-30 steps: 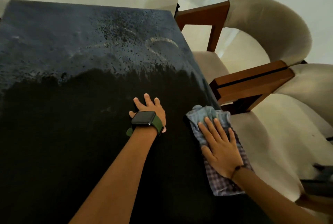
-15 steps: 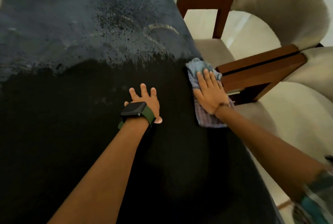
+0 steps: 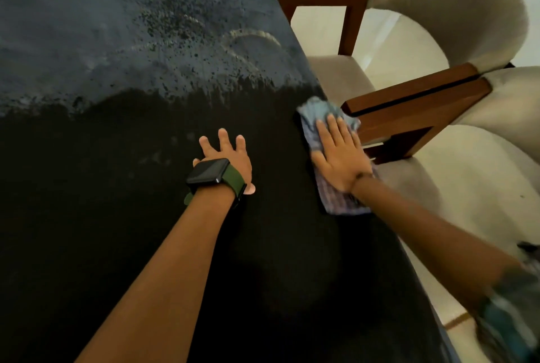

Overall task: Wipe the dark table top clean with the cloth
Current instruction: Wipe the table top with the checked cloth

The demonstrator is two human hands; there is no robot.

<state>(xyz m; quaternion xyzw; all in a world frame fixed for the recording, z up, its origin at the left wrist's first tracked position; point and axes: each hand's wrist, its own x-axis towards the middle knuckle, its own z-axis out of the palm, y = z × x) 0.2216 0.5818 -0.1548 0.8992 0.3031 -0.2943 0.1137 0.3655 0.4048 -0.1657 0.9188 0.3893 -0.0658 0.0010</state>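
Two hands, both flat. Right hand (image 3: 340, 161) spread, pressing the cloth (image 3: 318, 117) at the right edge of the dark table top (image 3: 117, 231); left hand (image 3: 228, 155) open, braced beside. Risk: cloth sliding off toward the chair (image 3: 409, 105); far smears, seemingly dried rings, missed.

The person's bare left forearm carried a black rectangular smartwatch (image 3: 208, 171) on an olive-green fabric strap (image 3: 233, 178), the right wrist wore a thin dark cord bracelet (image 3: 363, 176), and a blurred teal patterned sleeve (image 3: 510, 316) covered the right upper arm.
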